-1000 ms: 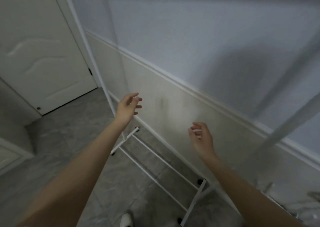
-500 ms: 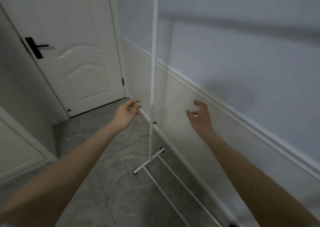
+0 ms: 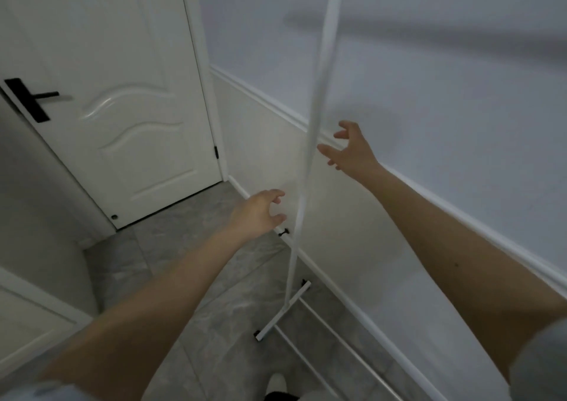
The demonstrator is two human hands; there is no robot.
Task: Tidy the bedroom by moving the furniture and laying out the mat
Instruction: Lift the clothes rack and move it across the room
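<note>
Both hands have closed in on the white rack's upright pole (image 3: 310,161) by the wall: left hand (image 3: 256,215) and right hand (image 3: 352,150) flank it, fingers spread, gripping nothing. Grasping to move it seems imminent.

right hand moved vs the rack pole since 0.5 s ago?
Yes. The right hand has risen and closed in on the white rack pole, fingers spread, not touching it.

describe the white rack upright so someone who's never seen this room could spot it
Start at the white door with the black handle, then move right along the wall with the moulding rail. Just in front of that wall stands a thin white pole, rising from a crossbar foot on the grey floor. It is the only tall upright, between both open hands.
</note>
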